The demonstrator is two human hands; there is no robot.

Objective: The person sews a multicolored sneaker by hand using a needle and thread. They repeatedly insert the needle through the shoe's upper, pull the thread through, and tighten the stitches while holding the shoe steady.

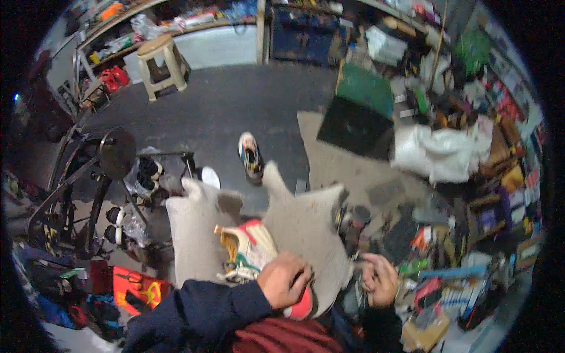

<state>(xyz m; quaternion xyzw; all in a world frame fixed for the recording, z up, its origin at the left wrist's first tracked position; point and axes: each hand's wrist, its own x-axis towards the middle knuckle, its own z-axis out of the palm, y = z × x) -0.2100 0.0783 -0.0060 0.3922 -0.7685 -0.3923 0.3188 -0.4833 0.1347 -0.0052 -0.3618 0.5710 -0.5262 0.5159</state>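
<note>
A cream sneaker [265, 242] with red, green and yellow parts lies across my lap, over a beige cloth [309, 223] draped on my knees. My left hand [285, 279] is closed around the sneaker's near end, beside its red toe or heel part. Off to the right of the sneaker, my right hand [379, 279] is raised with its fingers pinched together. Something thin and dark may be at those fingertips, too small to name. Another shoe [250, 156], white and dark with an orange patch, rests on the floor ahead of me.
At left stands a black metal machine [97, 170] with a round disc. A beige stool [162, 65] is by the far shelves. On the right are a green-and-black box [359, 112], a white sack [438, 152] and piled tools and scraps. A red bag [138, 288] lies near my left arm.
</note>
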